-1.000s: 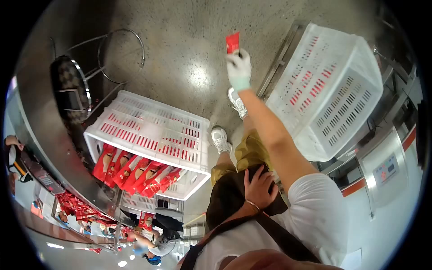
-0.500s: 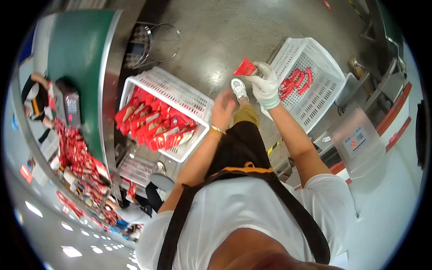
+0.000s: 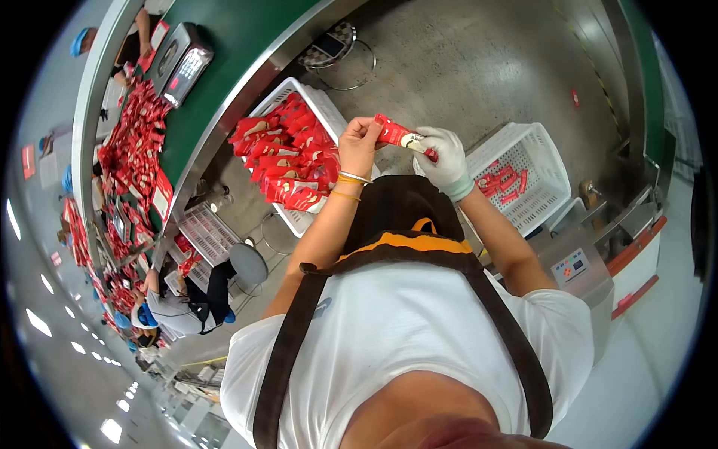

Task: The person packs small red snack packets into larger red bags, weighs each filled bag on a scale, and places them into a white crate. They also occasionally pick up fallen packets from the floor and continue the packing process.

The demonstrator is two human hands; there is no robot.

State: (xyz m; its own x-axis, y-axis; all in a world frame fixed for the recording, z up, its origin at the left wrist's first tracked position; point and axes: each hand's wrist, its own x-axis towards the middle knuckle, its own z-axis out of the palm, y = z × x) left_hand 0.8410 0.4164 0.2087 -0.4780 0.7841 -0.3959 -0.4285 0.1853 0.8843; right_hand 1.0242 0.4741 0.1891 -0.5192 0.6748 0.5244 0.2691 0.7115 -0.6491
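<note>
A red and white packet point(image 3: 400, 138) is held between my two hands in front of my waist. My bare left hand point(image 3: 360, 142), with bands at the wrist, pinches its left end. My right hand point(image 3: 447, 159), in a white glove, grips the other end. To the left stands a white crate point(image 3: 323, 112) heaped with red packets point(image 3: 288, 153). At the right, a second white crate point(image 3: 540, 161) has several small red packets point(image 3: 502, 183) on its bottom.
A green-topped table point(image 3: 243, 37) with a steel edge curves across the upper left, bearing a scale point(image 3: 179, 63) and piled red packets point(image 3: 134, 138). A co-worker point(image 3: 176, 307) sits at the lower left. A machine with a control panel point(image 3: 571, 266) stands at the right.
My left hand has come up and taken hold of the packet's left end. The packet now lies stretched between both hands. The view has turned, showing more of the table and the seated co-worker.
</note>
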